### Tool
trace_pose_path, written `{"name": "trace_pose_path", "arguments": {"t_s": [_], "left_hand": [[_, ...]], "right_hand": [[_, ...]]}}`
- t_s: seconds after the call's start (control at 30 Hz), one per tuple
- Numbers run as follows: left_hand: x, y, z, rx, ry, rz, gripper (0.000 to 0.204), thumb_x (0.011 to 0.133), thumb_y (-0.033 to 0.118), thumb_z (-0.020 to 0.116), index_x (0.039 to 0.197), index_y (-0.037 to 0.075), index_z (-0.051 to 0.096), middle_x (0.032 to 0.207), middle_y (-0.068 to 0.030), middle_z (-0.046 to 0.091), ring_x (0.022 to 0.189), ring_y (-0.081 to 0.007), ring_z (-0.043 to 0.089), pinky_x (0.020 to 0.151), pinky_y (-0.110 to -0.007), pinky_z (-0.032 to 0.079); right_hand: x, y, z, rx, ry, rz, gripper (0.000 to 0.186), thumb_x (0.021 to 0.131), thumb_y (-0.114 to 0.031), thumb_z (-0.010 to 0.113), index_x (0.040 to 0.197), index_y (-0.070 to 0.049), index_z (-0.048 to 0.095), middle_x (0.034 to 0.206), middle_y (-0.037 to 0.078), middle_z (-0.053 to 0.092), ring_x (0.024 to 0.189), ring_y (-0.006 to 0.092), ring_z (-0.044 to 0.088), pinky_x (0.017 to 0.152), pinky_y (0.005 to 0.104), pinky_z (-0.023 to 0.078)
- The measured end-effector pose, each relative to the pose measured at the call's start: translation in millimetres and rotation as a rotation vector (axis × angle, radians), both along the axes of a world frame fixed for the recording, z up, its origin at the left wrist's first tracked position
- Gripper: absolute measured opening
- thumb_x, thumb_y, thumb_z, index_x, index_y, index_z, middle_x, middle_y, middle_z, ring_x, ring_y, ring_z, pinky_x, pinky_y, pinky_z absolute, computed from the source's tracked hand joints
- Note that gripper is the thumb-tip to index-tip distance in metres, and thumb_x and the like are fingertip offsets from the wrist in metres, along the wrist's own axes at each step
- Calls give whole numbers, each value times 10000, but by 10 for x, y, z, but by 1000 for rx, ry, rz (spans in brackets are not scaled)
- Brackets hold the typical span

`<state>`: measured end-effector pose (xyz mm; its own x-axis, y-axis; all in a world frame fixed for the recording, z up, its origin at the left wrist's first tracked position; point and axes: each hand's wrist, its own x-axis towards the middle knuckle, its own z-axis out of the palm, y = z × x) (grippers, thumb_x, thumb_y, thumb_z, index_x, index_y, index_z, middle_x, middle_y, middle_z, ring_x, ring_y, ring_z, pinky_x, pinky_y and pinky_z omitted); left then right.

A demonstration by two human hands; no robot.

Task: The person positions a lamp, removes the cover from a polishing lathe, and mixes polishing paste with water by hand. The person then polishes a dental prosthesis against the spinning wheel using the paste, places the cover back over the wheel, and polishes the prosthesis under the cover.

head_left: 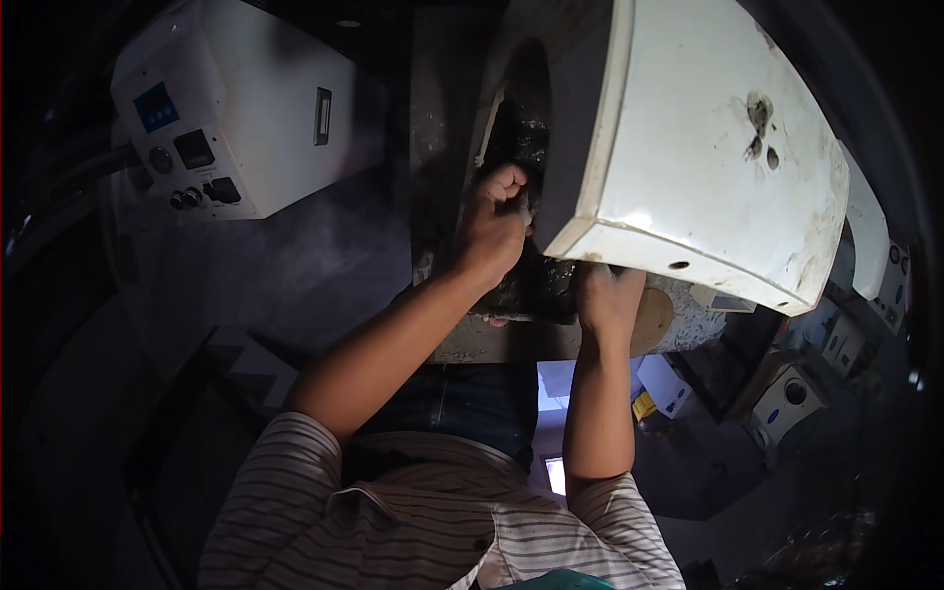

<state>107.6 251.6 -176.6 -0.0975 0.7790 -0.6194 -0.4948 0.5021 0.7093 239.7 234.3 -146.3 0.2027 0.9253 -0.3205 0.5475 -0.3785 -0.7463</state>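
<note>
1. A grey-brown workbench point(521, 344), smeared and dull, carries the things; its near edge runs crosswise, its left edge runs away from that.
2. Toward the middle of the bench is a dark hollow point(548, 295) with a wet gleam – whether it is a tray or a recess cannot be told.
3. A thin pale strip point(489, 128) lies along the hollow's left side.
4. A large white housing point(718, 147), stained, rises over the bench's right part – its footing is hidden.
5. By the near edge, right of the middle, sits a brown round-edged piece point(653, 321).
</note>
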Motion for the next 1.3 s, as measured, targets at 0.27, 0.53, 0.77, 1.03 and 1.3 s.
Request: {"name": "trace_pose_path", "arguments": {"t_s": [0.27, 0.53, 0.77, 1.03, 1.3], "left_hand": [[-33, 237, -431, 40, 204, -177, 233, 701, -76, 433, 887, -13, 558, 756, -37, 550, 666, -107, 494, 578, -260, 415], [-32, 211, -213, 14, 265, -97, 238, 651, -58, 416, 827, -37, 573, 734, -72, 535, 692, -144, 496, 601, -286, 414], [-12, 202, -210, -68, 203, 32, 198, 675, -59, 448, 827, -36, 574, 738, -59, 531, 683, -119, 475, 591, -271, 401], [-86, 243, -29, -62, 167, -50, 216, 678, -64, 426, 826, -20, 576, 693, -43, 515, 637, -103, 456, 550, -264, 384], [55, 188, -288, 25, 179, 13, 228, 649, -76, 393, 775, -6, 570, 640, -23, 494, 587, -84, 440, 484, -253, 356]], "right_hand": [[-143, 145, -61, -90, 403, -354, 267, 875, -98, 533, 1108, 33, 532, 1055, 130, 573, 955, 205, 565, 839, 314, 464], [-33, 124, -219, 61, 748, -460, 273, 919, -98, 487, 1170, 8, 478, 1073, 115, 545, 941, 213, 585, 811, 320, 518], [48, 81, -309, -12, 829, -549, 311, 909, -86, 497, 1203, 13, 475, 1080, 130, 562, 923, 228, 606, 780, 341, 537], [139, 93, -307, -54, 793, -611, 229, 899, -61, 504, 1118, 1, 485, 989, 117, 552, 862, 218, 601, 740, 334, 541], [107, 150, -249, -85, 667, -485, 250, 916, -117, 514, 1126, 16, 487, 1044, 116, 552, 902, 197, 590, 791, 313, 517]]}}
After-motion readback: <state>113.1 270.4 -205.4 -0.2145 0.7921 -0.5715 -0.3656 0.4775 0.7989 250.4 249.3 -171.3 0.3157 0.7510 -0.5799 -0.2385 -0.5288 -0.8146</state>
